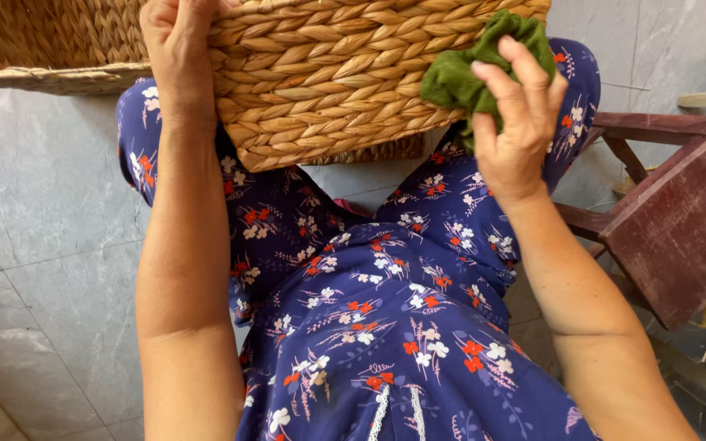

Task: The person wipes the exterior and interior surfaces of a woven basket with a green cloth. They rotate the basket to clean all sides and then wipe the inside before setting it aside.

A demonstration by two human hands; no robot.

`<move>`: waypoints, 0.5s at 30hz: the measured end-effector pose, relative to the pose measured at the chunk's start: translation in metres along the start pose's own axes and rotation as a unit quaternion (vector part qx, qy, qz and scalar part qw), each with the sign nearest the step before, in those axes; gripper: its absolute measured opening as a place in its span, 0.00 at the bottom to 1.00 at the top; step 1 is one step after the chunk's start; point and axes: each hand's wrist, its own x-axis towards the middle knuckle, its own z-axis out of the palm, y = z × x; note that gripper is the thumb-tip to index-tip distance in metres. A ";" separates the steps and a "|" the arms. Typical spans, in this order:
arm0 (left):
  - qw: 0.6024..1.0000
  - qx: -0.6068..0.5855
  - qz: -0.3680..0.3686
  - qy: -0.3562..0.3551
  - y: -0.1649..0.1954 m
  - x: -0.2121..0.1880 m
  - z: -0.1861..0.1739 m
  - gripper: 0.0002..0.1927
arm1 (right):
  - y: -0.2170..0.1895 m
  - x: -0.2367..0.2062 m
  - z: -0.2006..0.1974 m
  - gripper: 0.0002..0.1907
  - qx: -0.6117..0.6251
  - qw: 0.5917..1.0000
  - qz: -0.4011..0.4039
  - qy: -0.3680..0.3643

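- Head view, looking down: a woven basket (328,73) of braided straw-coloured fibre rests on the person's knees, at the far middle of the scene.
- The left hand (177,49) is clenched over the basket's near left corner, fingers wrapped over the rim, thumb side toward the viewer; its forearm runs straight down the left of the scene.
- The right hand (516,122) is grasping a crumpled green cloth (471,69), pressing it against the basket's right side; the fingers spread over the cloth and the palm faces the weave.
- The cloth lies bunched between that hand and the basket wall, touching both, near the basket's upper right corner.
- A second woven basket (51,49) of the same fibre sits at the far left, just beside the first one; whether the two touch cannot be told.
- The person wears blue clothing (386,327) printed with red and white flowers, filling the near middle.
- A dark red wooden chair (680,220) stands to the right, close to the right knee.
- Grey stone floor tiles (42,269) show on the left and far right.
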 end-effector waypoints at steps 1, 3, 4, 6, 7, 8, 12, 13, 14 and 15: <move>1.000 -0.002 -0.003 0.011 -0.001 0.000 -0.001 0.16 | -0.005 -0.003 0.007 0.26 0.001 1.000 0.003 0.008; 1.000 -0.007 -0.001 0.030 -0.004 0.003 -0.003 0.19 | -0.028 -0.009 0.020 0.25 -0.003 1.000 -0.014 -0.028; 0.999 -0.012 -0.001 0.032 -0.004 0.004 -0.004 0.19 | -0.045 -0.008 0.027 0.25 0.017 0.999 -0.040 -0.021; 0.999 -0.019 -0.006 0.033 -0.002 0.004 -0.005 0.18 | -0.086 -0.002 0.044 0.23 0.046 0.993 -0.108 -0.008; 1.000 -0.007 0.004 0.021 0.000 0.005 -0.005 0.17 | -0.108 0.004 0.054 0.21 0.052 0.987 -0.152 0.002; 1.000 0.004 0.014 0.008 0.002 0.007 -0.006 0.16 | -0.132 0.008 0.059 0.19 0.069 0.983 -0.168 -0.016; 1.000 -0.001 -0.028 0.008 0.012 0.006 -0.006 0.15 | -0.179 0.020 0.075 0.14 0.109 0.970 -0.216 -0.034; 1.000 -0.002 -0.023 0.007 0.013 0.006 -0.005 0.15 | -0.176 0.020 0.075 0.15 0.101 0.967 -0.230 -0.039; 1.000 -0.003 -0.020 0.007 0.013 0.005 -0.003 0.14 | -0.168 0.020 0.074 0.16 0.093 0.965 -0.242 -0.045; 1.000 -0.005 -0.017 0.007 0.014 0.004 -0.002 0.14 | -0.157 0.020 0.072 0.16 0.089 0.964 -0.244 -0.052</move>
